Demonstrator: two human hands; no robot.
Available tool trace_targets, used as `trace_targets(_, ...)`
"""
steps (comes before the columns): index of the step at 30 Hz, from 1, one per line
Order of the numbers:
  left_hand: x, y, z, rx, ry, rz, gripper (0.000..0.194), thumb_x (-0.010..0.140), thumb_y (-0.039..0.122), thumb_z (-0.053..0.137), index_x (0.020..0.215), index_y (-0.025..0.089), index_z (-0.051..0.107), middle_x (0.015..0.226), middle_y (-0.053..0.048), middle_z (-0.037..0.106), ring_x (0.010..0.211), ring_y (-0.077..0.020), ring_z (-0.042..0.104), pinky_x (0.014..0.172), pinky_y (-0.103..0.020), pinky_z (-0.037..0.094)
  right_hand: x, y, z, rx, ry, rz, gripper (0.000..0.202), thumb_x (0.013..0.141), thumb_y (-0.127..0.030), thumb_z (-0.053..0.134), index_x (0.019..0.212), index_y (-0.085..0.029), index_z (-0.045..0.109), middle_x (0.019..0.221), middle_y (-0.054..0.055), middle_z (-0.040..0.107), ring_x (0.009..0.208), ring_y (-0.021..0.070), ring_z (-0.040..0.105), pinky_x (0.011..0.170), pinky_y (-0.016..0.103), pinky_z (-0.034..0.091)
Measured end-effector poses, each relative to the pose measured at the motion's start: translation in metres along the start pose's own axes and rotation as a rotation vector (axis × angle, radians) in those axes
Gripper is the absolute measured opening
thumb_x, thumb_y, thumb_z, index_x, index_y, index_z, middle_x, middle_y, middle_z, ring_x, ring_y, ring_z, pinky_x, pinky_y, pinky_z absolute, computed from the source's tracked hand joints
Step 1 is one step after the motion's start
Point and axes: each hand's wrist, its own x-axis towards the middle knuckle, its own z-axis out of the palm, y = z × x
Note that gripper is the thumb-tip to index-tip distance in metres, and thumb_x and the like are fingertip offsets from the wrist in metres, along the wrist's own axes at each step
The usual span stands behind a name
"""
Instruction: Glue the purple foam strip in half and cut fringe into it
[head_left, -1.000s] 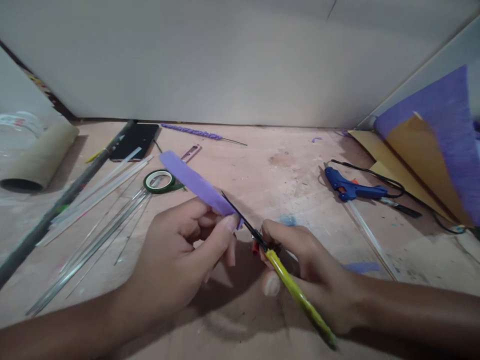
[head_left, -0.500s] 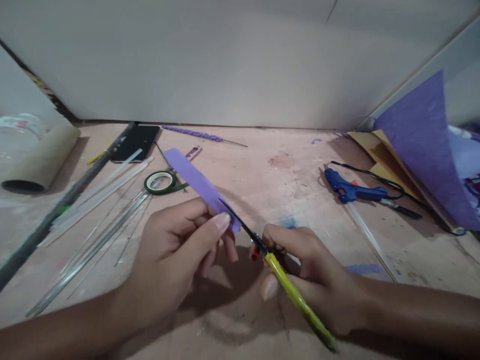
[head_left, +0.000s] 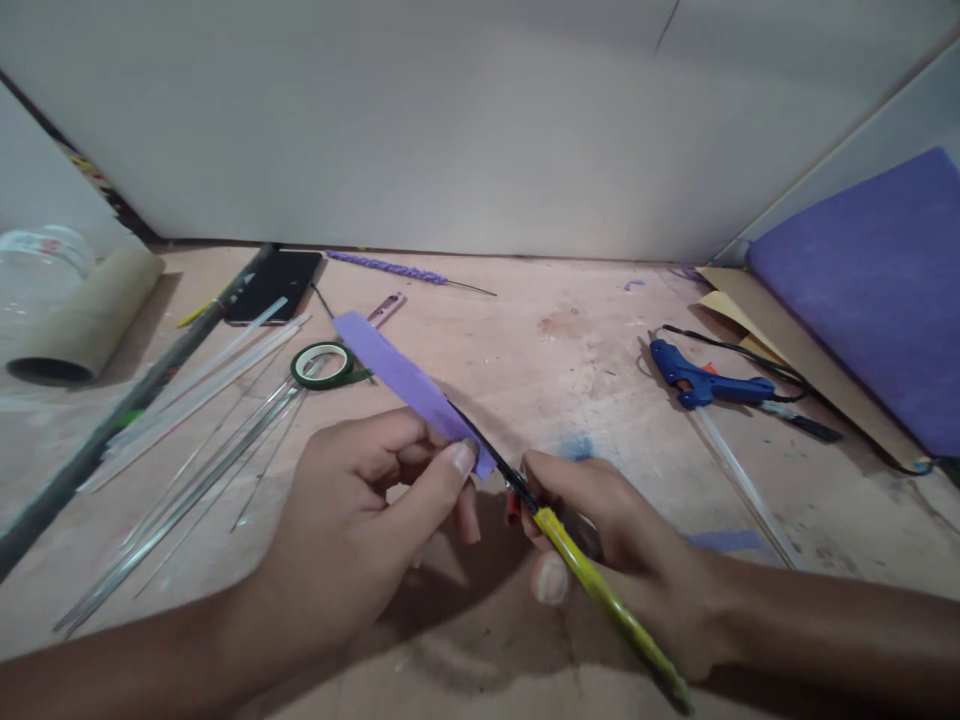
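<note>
My left hand (head_left: 375, 490) pinches a purple paper strip (head_left: 401, 375) near its lower right end, thumb on top. The strip slants up and to the left above the table. In my right hand (head_left: 622, 540) is a pair of scissors (head_left: 592, 590) with a yellow-wrapped handle and dark blades. Those blades lie along the strip's right edge, just beyond my left thumb. How far apart the blades stand is hard to make out. Part of a red piece shows under the scissors by my right fingers.
A green tape roll (head_left: 322, 366), clear sticks (head_left: 202, 400), a phone (head_left: 275, 287) and a cardboard tube (head_left: 86, 320) lie left. At the back is a purple-wrapped wire (head_left: 386, 267). Right are a blue glue gun (head_left: 709, 380) with its cord and a purple sheet (head_left: 862, 290).
The strip and both hands have shifted slightly right and down. The scissor tips have moved from over the strip to its right edge. The purple sheet at right has flopped outward.
</note>
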Motion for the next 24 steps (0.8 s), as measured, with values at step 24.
trace_targets(24, -0.0058, -0.0080, -0.0015, -0.183, -0.068, -0.190, 0.031, 0.097, 0.033, 0.077, 0.068, 0.022, 0.079, 0.051, 0.002, 0.073, 0.039, -0.0089, 0.052, 0.036, -0.015, 0.033, -0.0030, 0.0025, -0.0026, -0.046, 0.002, -0.044, 0.041, 0.102, -0.047, 0.091, 0.089, -0.020, 0.064, 0.074, -0.008, 0.052, 0.066, 0.0090, 0.042, 0.059, 0.025, 0.033)
